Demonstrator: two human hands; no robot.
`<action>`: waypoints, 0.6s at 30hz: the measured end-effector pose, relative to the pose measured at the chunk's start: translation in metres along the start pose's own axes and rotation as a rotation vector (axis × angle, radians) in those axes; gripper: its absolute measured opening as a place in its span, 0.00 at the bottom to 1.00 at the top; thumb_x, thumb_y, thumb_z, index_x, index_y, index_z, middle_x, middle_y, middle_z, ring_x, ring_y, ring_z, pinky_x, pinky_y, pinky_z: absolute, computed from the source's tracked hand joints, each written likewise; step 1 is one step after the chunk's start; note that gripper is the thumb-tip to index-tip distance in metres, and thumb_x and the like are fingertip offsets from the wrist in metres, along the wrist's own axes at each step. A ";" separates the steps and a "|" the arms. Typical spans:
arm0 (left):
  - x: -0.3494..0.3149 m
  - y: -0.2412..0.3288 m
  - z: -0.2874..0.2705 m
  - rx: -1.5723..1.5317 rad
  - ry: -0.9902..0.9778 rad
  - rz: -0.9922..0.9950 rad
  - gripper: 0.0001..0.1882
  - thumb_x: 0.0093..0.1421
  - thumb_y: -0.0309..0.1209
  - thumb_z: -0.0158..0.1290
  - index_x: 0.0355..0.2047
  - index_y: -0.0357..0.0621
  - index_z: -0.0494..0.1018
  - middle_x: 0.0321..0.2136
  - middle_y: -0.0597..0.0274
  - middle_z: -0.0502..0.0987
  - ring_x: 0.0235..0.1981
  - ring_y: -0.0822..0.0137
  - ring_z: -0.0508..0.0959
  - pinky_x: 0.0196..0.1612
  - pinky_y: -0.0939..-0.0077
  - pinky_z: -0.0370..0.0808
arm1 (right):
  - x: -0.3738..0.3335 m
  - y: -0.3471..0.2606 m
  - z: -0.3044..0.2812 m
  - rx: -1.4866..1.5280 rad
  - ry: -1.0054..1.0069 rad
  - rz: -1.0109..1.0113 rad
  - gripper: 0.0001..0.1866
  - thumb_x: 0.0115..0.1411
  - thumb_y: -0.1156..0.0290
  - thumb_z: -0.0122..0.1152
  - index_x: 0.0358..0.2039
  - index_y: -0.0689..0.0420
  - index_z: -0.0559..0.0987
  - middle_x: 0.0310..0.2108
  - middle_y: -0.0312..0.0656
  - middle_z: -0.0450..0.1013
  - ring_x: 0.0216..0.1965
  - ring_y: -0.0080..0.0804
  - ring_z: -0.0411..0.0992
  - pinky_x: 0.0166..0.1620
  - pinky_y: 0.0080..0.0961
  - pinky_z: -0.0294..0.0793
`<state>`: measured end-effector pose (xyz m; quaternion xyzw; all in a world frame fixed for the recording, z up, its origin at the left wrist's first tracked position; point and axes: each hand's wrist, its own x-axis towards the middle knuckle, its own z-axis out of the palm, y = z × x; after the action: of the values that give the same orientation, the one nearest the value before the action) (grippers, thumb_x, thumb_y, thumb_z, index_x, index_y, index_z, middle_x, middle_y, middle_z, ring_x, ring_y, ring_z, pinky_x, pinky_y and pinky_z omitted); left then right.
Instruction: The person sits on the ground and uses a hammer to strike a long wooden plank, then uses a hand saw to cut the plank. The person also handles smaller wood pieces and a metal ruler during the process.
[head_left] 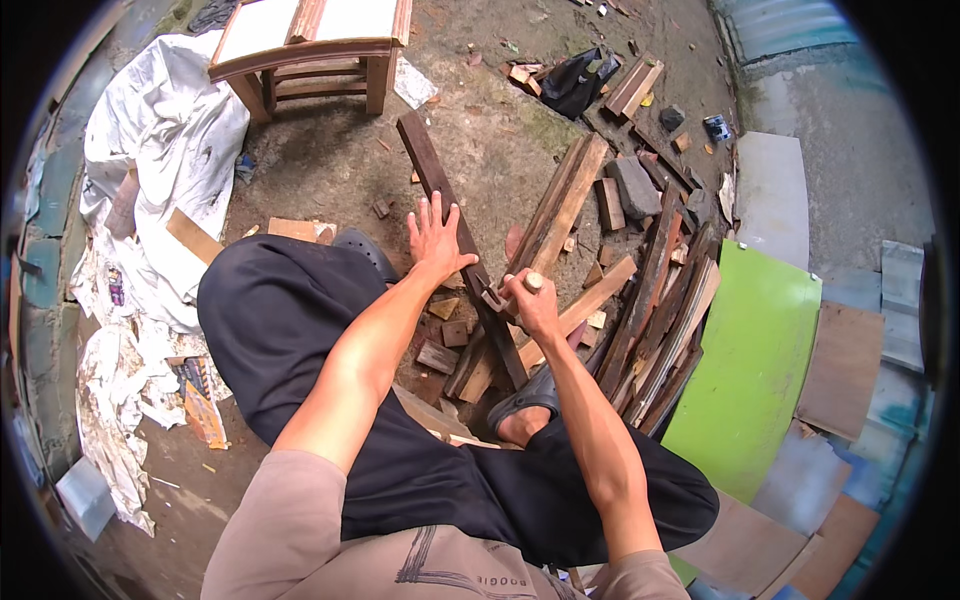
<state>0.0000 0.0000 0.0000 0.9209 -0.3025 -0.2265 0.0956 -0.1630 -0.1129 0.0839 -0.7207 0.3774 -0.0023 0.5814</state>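
Currently, I'm seeing printed lettering running across the taupe shirt (400, 565). The dark wooden batten (427, 163) is slanting away between the person's knees, its lower end lying over paler timber (487, 368); the left hand (437, 240) is pressing flat on it, fingers splayed. The right hand (537, 308) is gripping a wooden-handled tool (534, 282), its metal end sitting at the batten. Small offcuts (455, 333) are cluttering the ground alongside, and scrap strips (650, 300) are lying beside a lime-green panel (745, 370).
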 end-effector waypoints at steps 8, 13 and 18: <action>-0.002 0.010 -0.003 -0.036 0.073 0.037 0.59 0.42 0.61 0.67 0.70 0.54 0.52 0.73 0.50 0.36 0.70 0.43 0.50 0.67 0.44 0.52 | 0.022 -0.018 0.019 -0.133 0.174 0.089 0.16 0.57 0.63 0.60 0.21 0.64 0.75 0.17 0.38 0.71 0.22 0.23 0.67 0.28 0.32 0.67; -0.005 0.015 -0.016 -0.048 -0.012 0.012 0.57 0.45 0.58 0.67 0.70 0.55 0.51 0.73 0.52 0.36 0.70 0.46 0.52 0.67 0.45 0.53 | 0.047 -0.021 0.031 -0.249 0.122 0.125 0.17 0.53 0.60 0.61 0.27 0.65 0.78 0.22 0.51 0.77 0.28 0.38 0.77 0.34 0.38 0.73; -0.003 0.012 -0.023 0.029 -0.023 -0.009 0.57 0.44 0.58 0.68 0.69 0.54 0.54 0.72 0.52 0.43 0.70 0.48 0.50 0.68 0.46 0.50 | 0.055 -0.032 0.037 -0.304 0.104 0.122 0.17 0.51 0.60 0.61 0.28 0.65 0.79 0.24 0.52 0.77 0.29 0.41 0.77 0.35 0.38 0.73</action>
<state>0.0029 -0.0070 0.0247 0.9210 -0.3025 -0.2329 0.0776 -0.0899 -0.1112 0.0745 -0.7751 0.4460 0.0529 0.4444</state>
